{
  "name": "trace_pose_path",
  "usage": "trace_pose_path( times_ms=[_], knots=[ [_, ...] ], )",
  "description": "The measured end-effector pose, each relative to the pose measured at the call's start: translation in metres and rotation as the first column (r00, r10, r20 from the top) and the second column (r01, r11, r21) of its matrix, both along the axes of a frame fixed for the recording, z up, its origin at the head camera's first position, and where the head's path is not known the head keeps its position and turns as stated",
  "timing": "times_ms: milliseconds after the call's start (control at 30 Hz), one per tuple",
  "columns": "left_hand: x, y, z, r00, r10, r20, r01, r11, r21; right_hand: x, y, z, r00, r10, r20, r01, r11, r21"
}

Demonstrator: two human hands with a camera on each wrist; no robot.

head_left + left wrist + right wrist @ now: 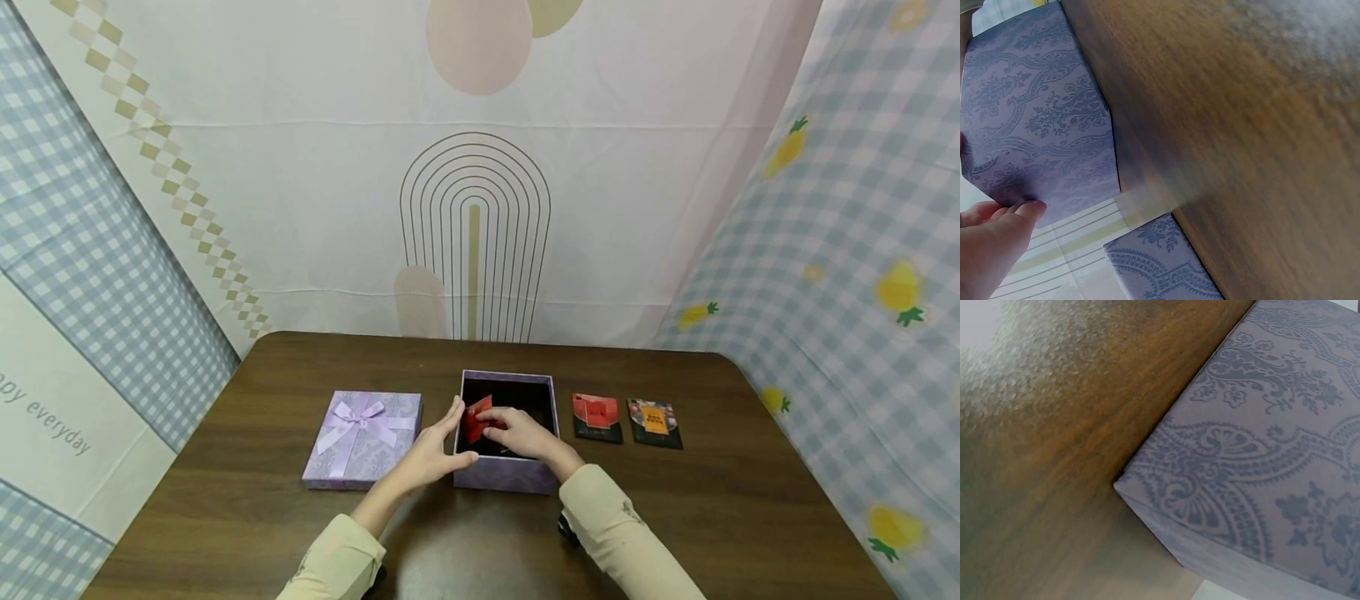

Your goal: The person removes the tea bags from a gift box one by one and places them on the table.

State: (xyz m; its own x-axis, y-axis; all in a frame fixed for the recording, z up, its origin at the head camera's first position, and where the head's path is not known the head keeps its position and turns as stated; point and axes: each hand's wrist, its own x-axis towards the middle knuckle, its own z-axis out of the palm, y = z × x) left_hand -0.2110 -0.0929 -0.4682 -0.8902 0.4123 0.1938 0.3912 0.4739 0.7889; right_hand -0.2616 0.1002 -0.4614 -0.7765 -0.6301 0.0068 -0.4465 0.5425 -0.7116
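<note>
A purple patterned box [504, 475] with a dark inside stands without its lid on the table. My right hand [521, 432] reaches into it over the front wall and pinches a small red packet [477, 417] near the left inner wall. Fairly straight fingers of my left hand [431, 454] rest along the box's left side, with the thumb by the front left corner. The left wrist view shows these fingertips against the box's patterned wall [1041, 112]. In the right wrist view only the box's outer wall [1254, 444] and the table appear; the right hand is hidden there.
Left of the box lies its purple lid [371, 437] with a ribbon bow. To the right lie a red and black packet [597, 418] and a black packet with an orange label [655, 422]. A patterned cloth [337, 208] hangs behind the brown table [712, 517].
</note>
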Motion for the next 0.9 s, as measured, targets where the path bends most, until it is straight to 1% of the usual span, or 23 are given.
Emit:
trace_pose_path(
  times_ms=[67,167,300,467,667,833,900],
  knots=[
    [0.000,0.000,0.000,1.000,0.002,0.007,-0.002,1.000,0.005,0.000,0.000,0.001,1.000,0.019,0.025,-0.020,0.999,0.027],
    [0.000,0.000,0.001,1.000,0.003,0.009,-0.003,1.000,0.010,0.001,0.000,0.001,0.998,0.024,0.056,-0.028,0.997,0.066],
    [0.000,0.000,0.002,1.000,0.003,0.004,-0.003,1.000,0.008,0.001,0.000,0.002,0.998,0.013,0.058,-0.015,0.999,0.032],
    [0.001,0.001,0.001,1.000,0.009,0.012,-0.009,1.000,0.003,0.001,0.001,0.002,0.998,-0.062,0.020,0.062,0.998,-0.032],
    [0.001,0.001,0.000,1.000,0.009,0.027,-0.009,1.000,0.003,0.003,0.005,0.006,0.986,-0.167,-0.018,0.165,0.983,-0.077],
    [0.001,0.001,0.000,1.000,0.010,0.029,-0.011,1.000,0.013,0.007,0.011,0.016,0.976,-0.215,-0.030,0.210,0.971,-0.112],
    [0.000,0.001,0.000,1.000,0.014,0.027,-0.014,1.000,0.012,0.008,0.016,0.019,0.973,-0.229,-0.021,0.225,0.965,-0.131]
  ],
)
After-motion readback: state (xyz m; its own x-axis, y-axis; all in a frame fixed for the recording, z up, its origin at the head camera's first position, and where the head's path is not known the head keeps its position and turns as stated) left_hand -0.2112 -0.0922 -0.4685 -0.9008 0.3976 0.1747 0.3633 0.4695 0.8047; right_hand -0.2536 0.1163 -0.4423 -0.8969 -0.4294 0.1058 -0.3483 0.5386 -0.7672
